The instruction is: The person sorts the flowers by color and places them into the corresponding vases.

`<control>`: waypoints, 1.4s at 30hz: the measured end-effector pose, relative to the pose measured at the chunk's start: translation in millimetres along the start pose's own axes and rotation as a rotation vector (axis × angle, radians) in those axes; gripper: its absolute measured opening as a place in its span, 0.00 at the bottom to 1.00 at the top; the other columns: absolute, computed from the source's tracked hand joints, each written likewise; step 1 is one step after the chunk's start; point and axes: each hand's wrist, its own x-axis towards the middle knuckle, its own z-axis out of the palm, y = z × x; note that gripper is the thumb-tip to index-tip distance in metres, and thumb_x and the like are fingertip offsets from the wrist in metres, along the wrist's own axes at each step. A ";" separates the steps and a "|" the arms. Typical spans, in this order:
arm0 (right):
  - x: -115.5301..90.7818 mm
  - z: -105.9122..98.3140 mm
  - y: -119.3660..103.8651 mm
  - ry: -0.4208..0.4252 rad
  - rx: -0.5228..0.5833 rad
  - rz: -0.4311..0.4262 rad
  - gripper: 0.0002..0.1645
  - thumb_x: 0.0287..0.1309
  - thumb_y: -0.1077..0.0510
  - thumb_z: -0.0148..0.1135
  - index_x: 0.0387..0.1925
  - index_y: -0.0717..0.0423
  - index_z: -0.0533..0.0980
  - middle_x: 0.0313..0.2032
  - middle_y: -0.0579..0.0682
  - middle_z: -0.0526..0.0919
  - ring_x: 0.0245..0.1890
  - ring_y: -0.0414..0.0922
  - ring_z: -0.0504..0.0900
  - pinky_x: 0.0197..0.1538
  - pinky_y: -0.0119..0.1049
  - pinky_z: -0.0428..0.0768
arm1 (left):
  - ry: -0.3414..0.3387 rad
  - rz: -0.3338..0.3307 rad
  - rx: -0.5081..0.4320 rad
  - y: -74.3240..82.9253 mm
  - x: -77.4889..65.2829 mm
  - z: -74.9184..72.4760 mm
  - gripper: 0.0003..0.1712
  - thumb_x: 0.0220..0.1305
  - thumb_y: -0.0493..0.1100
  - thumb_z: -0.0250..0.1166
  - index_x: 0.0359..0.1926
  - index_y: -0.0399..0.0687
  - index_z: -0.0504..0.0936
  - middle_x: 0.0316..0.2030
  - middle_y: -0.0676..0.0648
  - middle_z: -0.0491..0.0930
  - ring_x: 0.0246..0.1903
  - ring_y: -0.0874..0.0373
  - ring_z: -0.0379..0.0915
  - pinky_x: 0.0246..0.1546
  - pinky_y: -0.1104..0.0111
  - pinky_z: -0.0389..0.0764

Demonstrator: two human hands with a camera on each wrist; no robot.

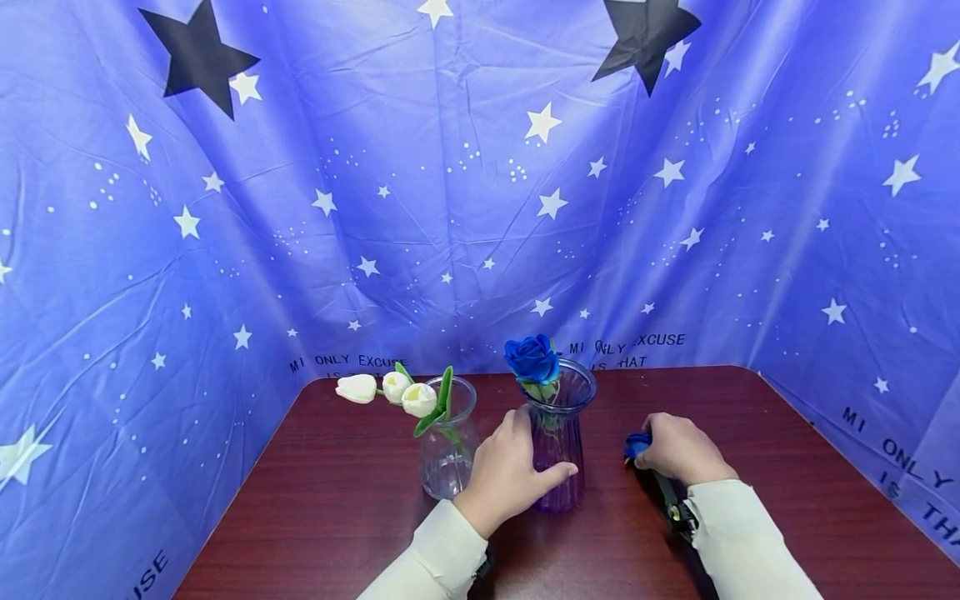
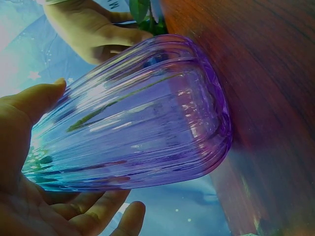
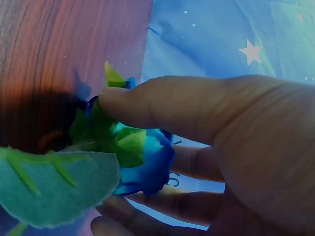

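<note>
My left hand (image 1: 508, 473) grips the purple ribbed glass vase (image 1: 558, 475), its thumb on the near side. The vase stands upright on the table, and a blue rose (image 1: 532, 360) leans out over its rim; part of a stem shows through the glass in the left wrist view. To the right, my right hand (image 1: 684, 450) is low over the table, holding a second blue rose (image 3: 150, 160) by its bloom between thumb and fingers. A green leaf (image 3: 59, 187) on that rose fills the lower left of the right wrist view. Most of its stem is hidden under the sleeve.
Left of the purple vase stands a clear glass vase (image 1: 442, 475), with white tulips (image 1: 418, 400) drooping leftward over its rim. Both vases are on the dark red wooden table (image 1: 322, 500). A blue star-printed cloth (image 1: 450, 208) hangs behind and on both sides.
</note>
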 end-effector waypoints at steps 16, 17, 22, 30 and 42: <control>2.1 5.9 4.5 0.010 -0.023 -0.012 0.26 0.41 0.55 0.81 0.37 0.65 0.75 0.30 0.55 0.81 0.30 0.52 0.78 0.38 0.52 0.79 | -0.002 -0.005 -0.011 0.5 0.3 0.1 0.53 0.55 0.73 0.72 0.70 0.45 0.68 0.52 0.48 0.80 0.49 0.53 0.83 0.47 0.56 0.86; 2.1 5.7 4.6 0.008 -0.021 -0.010 0.27 0.42 0.55 0.81 0.37 0.65 0.75 0.30 0.55 0.81 0.30 0.52 0.78 0.38 0.52 0.79 | -0.001 -0.003 -0.014 0.5 0.4 0.2 0.53 0.55 0.73 0.72 0.70 0.46 0.68 0.52 0.48 0.80 0.49 0.53 0.83 0.47 0.56 0.86; 2.0 3.3 3.7 0.008 -0.011 0.000 0.25 0.44 0.55 0.80 0.37 0.65 0.76 0.29 0.54 0.80 0.29 0.51 0.77 0.35 0.48 0.78 | 0.007 0.006 -0.016 0.5 0.7 0.3 0.53 0.55 0.72 0.72 0.70 0.46 0.68 0.51 0.48 0.80 0.49 0.54 0.83 0.47 0.56 0.86; 0.3 -2.1 1.0 0.029 -0.009 0.010 0.19 0.46 0.53 0.78 0.28 0.60 0.76 0.25 0.51 0.77 0.25 0.49 0.75 0.29 0.42 0.73 | 0.003 0.004 -0.010 0.4 0.6 -0.1 0.53 0.55 0.72 0.72 0.70 0.45 0.68 0.53 0.47 0.80 0.50 0.53 0.83 0.48 0.56 0.86; -1.9 -14.3 -4.3 0.066 -0.007 -0.013 0.27 0.49 0.51 0.77 0.44 0.67 0.78 0.30 0.54 0.81 0.29 0.50 0.77 0.32 0.44 0.75 | 0.002 0.001 0.010 1.4 0.4 -1.1 0.53 0.55 0.72 0.72 0.70 0.43 0.68 0.52 0.47 0.80 0.50 0.52 0.83 0.47 0.56 0.86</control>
